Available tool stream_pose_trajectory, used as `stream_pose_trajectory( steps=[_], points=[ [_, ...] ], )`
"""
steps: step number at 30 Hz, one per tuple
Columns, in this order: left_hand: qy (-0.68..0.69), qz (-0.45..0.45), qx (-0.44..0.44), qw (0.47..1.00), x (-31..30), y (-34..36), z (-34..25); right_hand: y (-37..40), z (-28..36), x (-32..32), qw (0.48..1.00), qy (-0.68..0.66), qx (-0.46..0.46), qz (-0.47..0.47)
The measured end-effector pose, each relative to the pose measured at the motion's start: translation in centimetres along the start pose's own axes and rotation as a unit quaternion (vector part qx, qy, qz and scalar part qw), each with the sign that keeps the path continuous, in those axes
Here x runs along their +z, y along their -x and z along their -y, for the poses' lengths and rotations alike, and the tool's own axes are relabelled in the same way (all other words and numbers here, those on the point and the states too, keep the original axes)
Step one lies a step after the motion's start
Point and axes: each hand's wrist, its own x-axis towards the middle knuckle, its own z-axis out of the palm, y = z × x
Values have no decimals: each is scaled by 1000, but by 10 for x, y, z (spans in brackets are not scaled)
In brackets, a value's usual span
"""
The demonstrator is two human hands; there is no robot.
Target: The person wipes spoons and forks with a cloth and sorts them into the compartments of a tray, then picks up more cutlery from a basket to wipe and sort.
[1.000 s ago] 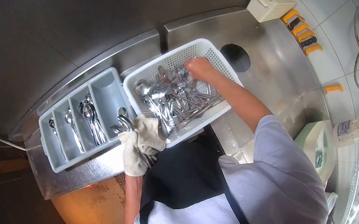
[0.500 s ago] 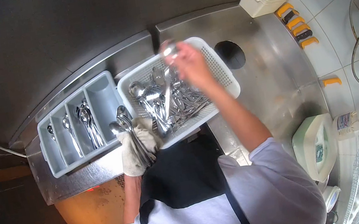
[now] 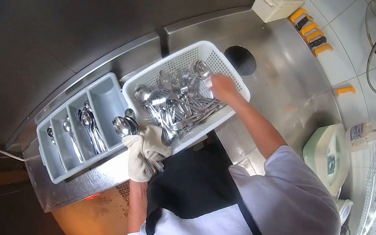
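Observation:
Several spoons [image 3: 124, 126] stand up out of a pale cloth [image 3: 144, 147] that my left hand [image 3: 139, 178] grips around their handles; the cloth hides most of its fingers. At the right side of the white perforated basket [image 3: 241, 83], my right hand [image 3: 223, 86] is closed at a large spoon [image 3: 202, 69], its fingertips partly hidden. Mixed cutlery [image 3: 173, 105] lies heaped in the basket. Left of it, a grey divided tray [image 3: 108, 98] holds spoons [image 3: 92, 128] in three compartments, and its rightmost compartment holds nothing.
A round hole [image 3: 240, 60] opens in the steel counter [image 3: 280, 77] beside the basket. White containers [image 3: 275, 1] stand at the back right, near yellow-handled tools [image 3: 309, 27] on the tiles. A pale green tub [image 3: 327, 159] and a bottle [image 3: 360, 132] are at the right.
My right hand has come down from above the basket's back part to its right side. The spoon it carried upright is out of its raised position. The cloth-wrapped bundle has shifted slightly.

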Motion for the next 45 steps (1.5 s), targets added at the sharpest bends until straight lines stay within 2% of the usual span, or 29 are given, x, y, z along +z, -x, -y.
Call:
stream_pose_trajectory(
  steps=[2, 4, 7, 8, 10, 11, 12, 14, 15, 17, 18, 21, 24, 25, 28, 32, 34, 35, 38, 39, 42, 44, 45],
  points=[
    [14, -9, 4, 1000, 1, 1, 1, 2, 7, 3, 998, -27, -13, -59],
    [22, 14, 7, 1000, -4, -1, 3, 0, 18, -6, 992, -76, -38, -92],
    [40, 65, -7, 997, -15, -4, 4, -4, 47, -30, 965, -156, -64, -201],
    [47, 87, -16, 995, -14, -5, 4, -11, 50, -24, 960, -238, -29, -144],
    [40, 11, -8, 999, -2, -4, 6, -26, 53, -11, 919, -392, 42, -31],
    [36, -27, -3, 999, 3, -4, 6, -26, 54, -6, 895, -444, 25, 30],
    [33, -4, -12, 999, 3, -4, 5, -28, 59, 0, 868, -483, 29, 109],
    [27, 40, -26, 998, 1, -2, 1, -18, 71, -5, 840, -530, 40, 109],
    [20, 15, -16, 1000, 3, -1, 1, -18, 65, -16, 863, -496, 30, 86],
    [6, -39, 3, 999, 11, 4, -1, -32, 34, -10, 953, -296, 16, -66],
    [13, -14, 0, 1000, 7, 5, -1, -37, 22, -7, 972, -188, 9, -143],
    [29, 48, -14, 998, 1, 3, -3, -42, 2, -12, 995, -54, 79, -25],
    [33, 54, -19, 998, 3, 5, -6, -31, 22, -17, 996, -51, 70, -2],
    [31, 54, -17, 998, -1, 3, -5, -29, 25, -10, 997, -48, 57, -22],
    [13, 38, -10, 999, -4, 3, -4, -38, 22, -1, 990, -62, 123, 5],
    [21, 68, -17, 997, -8, 2, -6, -40, 11, 1, 989, -78, 118, -42],
    [32, 49, -11, 998, -12, 2, -5, -38, 10, -3, 989, -82, 98, -70],
    [37, 37, -8, 999, -15, 1, -5, -34, 17, -13, 990, -45, 44, -130],
    [165, -12, -50, 985, -20, -4, -6, -28, 41, -56, 966, -99, 38, -237],
    [97, 24, -9, 995, -12, 1, -7, -27, 46, -65, 947, -153, -5, -281],
    [196, -30, -66, 978, 18, 2, -15, -9, 107, -110, 891, -320, -47, -319],
    [243, -1, -88, 966, 21, -5, -14, 13, 148, -133, 862, -483, -23, -150],
    [265, 14, -98, 959, 21, -8, -13, 19, 164, -130, 849, -523, -26, -67]
  ],
)
